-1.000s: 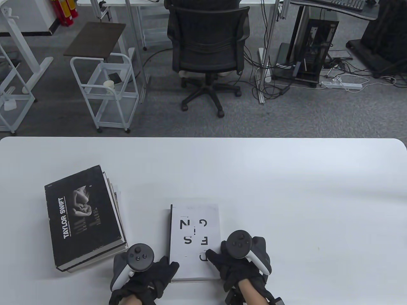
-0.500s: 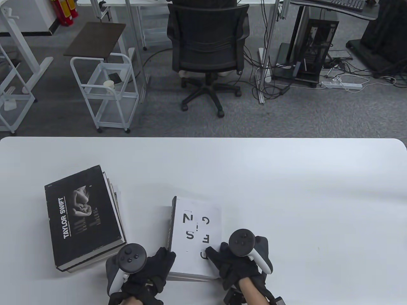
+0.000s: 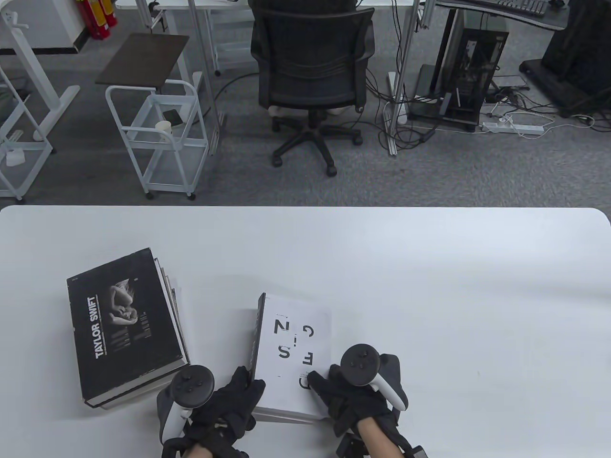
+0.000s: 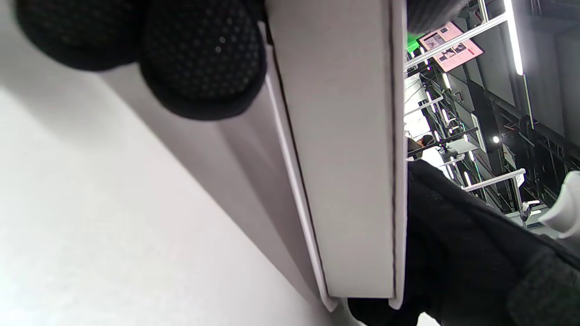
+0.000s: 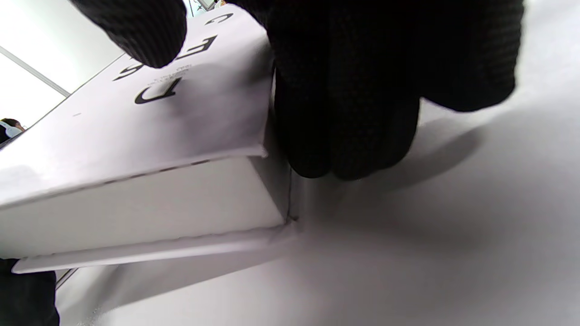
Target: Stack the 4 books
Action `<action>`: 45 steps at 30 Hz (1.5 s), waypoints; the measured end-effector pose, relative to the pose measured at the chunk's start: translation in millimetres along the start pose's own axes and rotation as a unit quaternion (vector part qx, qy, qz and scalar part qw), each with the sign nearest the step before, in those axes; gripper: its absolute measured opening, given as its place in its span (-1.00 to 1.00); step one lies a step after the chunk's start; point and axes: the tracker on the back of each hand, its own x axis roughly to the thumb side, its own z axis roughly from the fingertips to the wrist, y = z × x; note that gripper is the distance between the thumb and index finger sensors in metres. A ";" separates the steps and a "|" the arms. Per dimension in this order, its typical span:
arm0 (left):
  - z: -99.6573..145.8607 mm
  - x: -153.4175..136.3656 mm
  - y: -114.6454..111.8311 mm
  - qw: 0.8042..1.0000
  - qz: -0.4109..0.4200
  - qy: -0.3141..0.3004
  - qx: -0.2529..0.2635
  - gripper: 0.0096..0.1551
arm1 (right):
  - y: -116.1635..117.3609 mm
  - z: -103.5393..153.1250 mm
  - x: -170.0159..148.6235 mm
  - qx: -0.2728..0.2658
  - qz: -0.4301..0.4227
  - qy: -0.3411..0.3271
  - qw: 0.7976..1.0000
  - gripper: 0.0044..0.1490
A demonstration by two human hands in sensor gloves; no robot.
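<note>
A white book with black letters (image 3: 293, 350) is near the table's front, tilted with its left spine side raised. My left hand (image 3: 241, 393) grips its near left corner, fingers under it. My right hand (image 3: 329, 389) grips its near right corner, thumb on the cover. The left wrist view shows the book's page edge (image 4: 349, 158) with my fingertips (image 4: 204, 59) under it. The right wrist view shows the cover (image 5: 149, 117) and my fingers (image 5: 349, 113) at its right side. A stack of books topped by a black Taylor Swift book (image 3: 124, 324) lies to the left.
The white table (image 3: 429, 286) stretches to the right and back. Beyond its far edge are an office chair (image 3: 312, 71), a white cart (image 3: 157, 138) and cables on the floor.
Both hands have taken hold of the white book and lifted its left side off the table. The left hand has slid further under the near left corner.
</note>
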 end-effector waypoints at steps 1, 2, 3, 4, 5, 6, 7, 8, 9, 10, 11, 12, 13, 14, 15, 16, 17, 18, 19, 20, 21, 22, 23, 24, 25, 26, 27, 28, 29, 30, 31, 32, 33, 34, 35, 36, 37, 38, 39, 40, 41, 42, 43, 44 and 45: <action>0.0 -0.1 0.3 1.000 0.002 0.001 0.000 -0.04 | -0.1 0.0 0.5 0.000 0.004 -0.001 1.000 0.04; 0.0 0.0 0.5 1.000 0.004 0.002 0.000 -0.06 | -0.3 -0.2 1.1 0.000 0.011 -0.001 1.000 0.03; 0.0 0.0 0.6 1.000 0.005 0.003 -0.001 -0.06 | -0.6 -0.2 1.3 0.000 0.014 -0.001 1.000 0.03; 0.1 0.3 0.7 1.000 0.006 0.005 -0.002 -0.07 | -0.9 -0.1 1.7 -0.001 0.019 -0.001 1.000 0.02; 0.1 0.4 0.7 1.000 0.007 0.006 -0.003 -0.07 | -1.3 0.0 1.9 -0.001 0.021 -0.001 1.000 0.01; 0.2 1.0 1.1 1.000 0.007 0.008 -0.004 -0.08 | -1.6 -0.1 2.0 -0.002 0.022 -0.002 1.000 0.01; 0.3 1.8 1.7 1.000 0.005 0.009 -0.005 -0.08 | -2.4 -0.1 2.1 -0.002 0.022 -0.002 1.000 0.00; 0.9 4.0 2.9 1.000 0.004 0.009 -0.003 -0.09 | -3.5 -0.4 2.2 -0.002 0.022 -0.003 1.000 -0.01; 2.0 6.8 4.1 1.000 0.000 0.006 -0.001 -0.09 | -4.9 -0.9 2.0 0.000 0.018 -0.002 1.000 -0.01; 2.9 9.7 5.5 1.000 -0.005 0.001 0.004 -0.10 | -5.8 -1.0 1.5 0.000 0.015 -0.002 1.000 -0.01; 4.2 13.9 7.3 1.000 -0.017 -0.003 0.009 -0.11 | -7.2 -0.7 0.4 -0.002 0.006 -0.002 1.000 -0.02; 5.1 16.7 8.7 1.000 -0.028 -0.006 0.012 -0.12 | -8.0 -0.6 -0.3 -0.003 0.001 -0.002 1.000 -0.02; 6.1 19.7 10.3 0.999 -0.039 -0.007 0.016 -0.13 | -9.1 -0.4 -1.3 -0.005 -0.003 -0.001 1.000 -0.03; 6.6 21.7 11.2 0.999 -0.045 -0.005 0.017 -0.14 | -9.8 -0.1 -1.9 -0.007 -0.003 -0.001 1.000 -0.04; 7.2 23.8 12.0 0.999 -0.049 -0.003 0.015 -0.15 | -10.6 0.3 -2.4 -0.009 0.000 0.000 1.000 -0.05; 7.5 25.3 12.5 0.999 -0.050 0.000 0.013 -0.15 | -11.3 0.7 -2.5 -0.010 0.002 0.000 1.000 -0.05; 8.3 27.9 13.4 0.998 -0.057 0.005 0.010 -0.16 | -12.4 1.5 -2.5 -0.014 0.005 -0.001 1.000 -0.06; 9.0 29.7 14.4 0.998 -0.063 0.008 0.008 -0.17 | -13.2 1.9 -2.5 -0.016 0.006 -0.002 1.000 -0.06; 10.5 32.9 16.0 0.997 -0.075 0.012 0.006 -0.17 | -14.3 2.4 -2.4 -0.019 0.007 -0.002 1.000 -0.07; 11.9 35.3 17.5 0.996 -0.086 0.015 0.005 -0.17 | -15.1 2.6 -2.4 -0.021 0.007 -0.002 1.000 -0.07; 14.2 38.9 19.8 0.995 -0.103 0.018 0.006 -0.18 | -16.3 2.9 -2.7 -0.023 0.006 -0.002 1.000 -0.07; 16.4 42.2 22.3 0.993 -0.117 0.020 0.006 -0.18 | -17.4 2.9 -3.5 -0.024 0.004 -0.002 1.000 -0.07; 19.3 46.3 26.1 0.991 -0.134 0.022 0.006 -0.18 | -18.6 2.9 -4.5 -0.025 0.000 -0.001 1.000 -0.07; 21.8 49.4 29.7 0.989 -0.144 0.022 0.007 -0.19 | -19.4 2.9 -5.4 -0.026 -0.004 0.001 1.000 -0.07; 23.7 51.7 33.1 0.988 -0.151 0.023 0.009 -0.19 | -20.0 2.8 -6.2 -0.026 -0.007 0.001 1.000 -0.07; 27.1 54.9 39.0 0.987 -0.159 0.025 0.012 -0.19 | -20.8 2.8 -7.5 -0.026 -0.011 0.002 1.000 -0.07; 29.5 56.8 43.4 0.986 -0.162 0.028 0.014 -0.20 | -21.1 2.8 -7.9 -0.026 -0.012 0.003 1.000 -0.07; 33.2 58.8 49.7 0.986 -0.163 0.030 0.018 -0.20 | -21.5 2.8 -8.5 -0.026 -0.013 0.003 1.000 -0.07; 35.8 60.0 54.5 0.986 -0.161 0.031 0.022 -0.20 | -21.7 2.8 -8.6 -0.026 -0.012 0.003 1.000 -0.07; 40.3 61.6 62.1 0.987 -0.157 0.032 0.029 -0.20 | -22.0 2.9 -8.6 -0.027 -0.011 0.003 1.000 -0.07; 43.3 62.6 67.3 0.987 -0.152 0.031 0.035 -0.20 | -22.1 2.8 -8.7 -0.027 -0.010 0.003 1.000 -0.07; 46.5 63.5 73.2 0.988 -0.146 0.031 0.042 -0.20 | -22.0 2.6 -8.8 -0.027 -0.010 0.003 1.000 -0.07; 51.0 64.6 81.4 0.989 -0.135 0.029 0.052 -0.20 | -22.0 2.6 -8.8 -0.027 -0.010 0.002 1.000 -0.07; 54.3 65.3 87.2 0.990 -0.126 0.028 0.059 -0.20 | -22.0 2.5 -8.9 -0.026 -0.010 0.002 1.000 -0.07; 59.2 66.1 96.2 0.991 -0.112 0.026 0.071 -0.21 | -22.0 2.6 -9.0 -0.026 -0.011 0.002 1.000 -0.07; 62.7 66.5 102.6 0.991 -0.101 0.024 0.079 -0.20 | -22.1 2.6 -9.0 -0.025 -0.011 0.003 1.000 -0.07; 67.1 66.4 111.5 0.992 -0.084 0.021 0.091 -0.20 | -22.1 2.7 -9.1 -0.025 -0.010 0.003 1.000 -0.07; 69.8 65.6 117.2 0.993 -0.073 0.019 0.096 -0.20 | -22.2 2.9 -9.1 -0.025 -0.009 0.003 1.000 -0.08; 72.9 64.0 124.2 0.993 -0.057 0.016 0.103 -0.20 | -22.3 3.0 -9.1 -0.025 -0.008 0.003 1.000 -0.08; 76.3 61.3 132.2 0.992 -0.043 0.018 0.114 -0.20 | -22.5 3.1 -8.8 -0.025 -0.006 0.002 1.000 -0.08; 78.5 58.8 138.0 0.992 -0.033 0.020 0.122 -0.20 | -22.7 3.4 -8.3 -0.026 -0.005 0.000 1.000 -0.08; 82.2 54.0 147.0 0.991 -0.014 0.025 0.133 -0.20 | -22.9 3.7 -7.5 -0.028 -0.003 -0.002 1.000 -0.08; 84.5 50.7 152.3 0.990 -0.003 0.028 0.140 -0.20 | -23.0 3.8 -7.0 -0.028 -0.002 -0.003 1.000 -0.08; 88.0 44.8 160.6 0.988 0.017 0.032 0.152 -0.20 | -22.9 3.9 -6.6 -0.028 -0.001 -0.004 1.000 -0.08; 90.4 40.6 165.9 0.986 0.032 0.034 0.161 -0.20 | -22.8 3.9 -6.3 -0.028 -0.001 -0.004 1.000 -0.08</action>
